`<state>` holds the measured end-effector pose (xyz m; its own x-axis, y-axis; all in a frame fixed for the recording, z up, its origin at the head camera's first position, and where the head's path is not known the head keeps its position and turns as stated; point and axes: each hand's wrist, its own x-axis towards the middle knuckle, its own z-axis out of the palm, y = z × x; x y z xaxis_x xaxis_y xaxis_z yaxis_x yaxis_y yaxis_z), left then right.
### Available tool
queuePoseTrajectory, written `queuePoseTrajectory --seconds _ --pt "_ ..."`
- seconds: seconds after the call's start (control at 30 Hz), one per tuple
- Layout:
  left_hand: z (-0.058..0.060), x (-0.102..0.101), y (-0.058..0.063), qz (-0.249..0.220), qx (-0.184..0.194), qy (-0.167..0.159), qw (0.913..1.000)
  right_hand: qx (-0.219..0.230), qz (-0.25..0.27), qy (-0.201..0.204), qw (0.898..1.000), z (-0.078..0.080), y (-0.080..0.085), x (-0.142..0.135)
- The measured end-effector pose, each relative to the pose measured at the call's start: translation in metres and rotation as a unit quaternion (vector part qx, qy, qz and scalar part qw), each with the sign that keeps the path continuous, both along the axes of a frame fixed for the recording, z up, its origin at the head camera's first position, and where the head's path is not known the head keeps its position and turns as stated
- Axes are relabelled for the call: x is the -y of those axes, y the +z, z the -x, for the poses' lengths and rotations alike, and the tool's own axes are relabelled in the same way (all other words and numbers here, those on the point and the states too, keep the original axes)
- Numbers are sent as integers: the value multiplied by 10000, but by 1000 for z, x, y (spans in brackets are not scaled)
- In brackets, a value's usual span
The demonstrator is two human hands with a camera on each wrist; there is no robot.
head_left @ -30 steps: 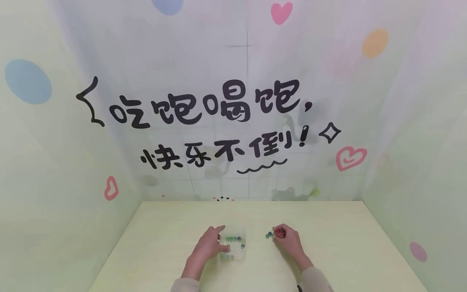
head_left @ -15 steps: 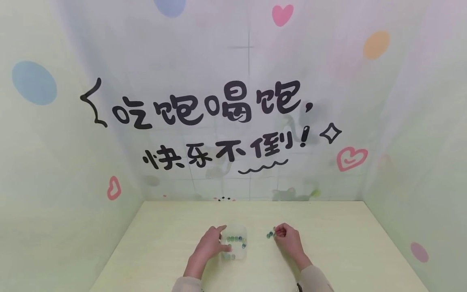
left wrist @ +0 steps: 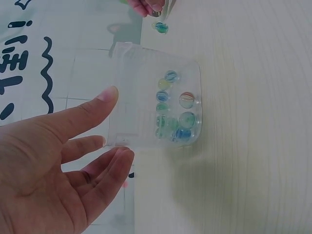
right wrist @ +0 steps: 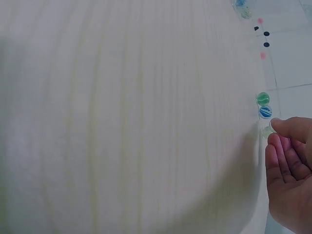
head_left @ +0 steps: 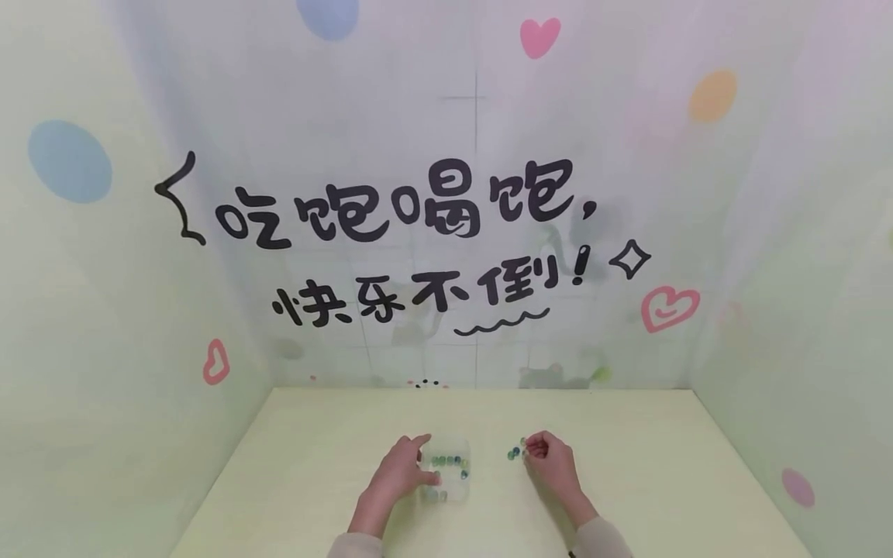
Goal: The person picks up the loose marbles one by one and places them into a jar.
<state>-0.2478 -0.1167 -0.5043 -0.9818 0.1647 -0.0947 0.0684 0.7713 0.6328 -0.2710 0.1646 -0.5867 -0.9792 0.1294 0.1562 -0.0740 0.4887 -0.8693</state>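
In the head view a clear plastic box [head_left: 456, 490] holding several glass marbles [left wrist: 162, 107] stands on the table. My left hand [head_left: 399, 469] grips the box's left side, thumb toward the front and fingers toward the back. In the left wrist view the box's wall sits between thumb and fingers. To the right of the box, my right hand [head_left: 553, 463] has its thumb and fingertips together on a marble [left wrist: 156, 13]. A green marble [right wrist: 263, 99] and a blue-striped marble [right wrist: 265, 112] lie on the table beside these fingertips. The fingers partly hide the marble they pinch.
The pale wood table [head_left: 314, 434] meets a printed backdrop [head_left: 391, 116] at its back edge, with more backdrop on both sides. Tabletop separates the box from the loose marbles.
The view shifts slightly. Both hands stay in nearly the same places, the left at the box and the right at the loose marbles.
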Motion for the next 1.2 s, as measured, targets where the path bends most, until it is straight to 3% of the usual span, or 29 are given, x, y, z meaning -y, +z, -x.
queuePoseTrajectory --seconds 0.4,0.73,1.2 --pt "2 -3 6 11 -58 55 10000 -245 191 101 9995 2 10 2" --pt "0 -6 4 16 22 77 10000 -319 417 250 9983 -5 23 16" --pt "0 -4 2 -19 68 94 9999 -395 660 927 9927 -11 44 54"
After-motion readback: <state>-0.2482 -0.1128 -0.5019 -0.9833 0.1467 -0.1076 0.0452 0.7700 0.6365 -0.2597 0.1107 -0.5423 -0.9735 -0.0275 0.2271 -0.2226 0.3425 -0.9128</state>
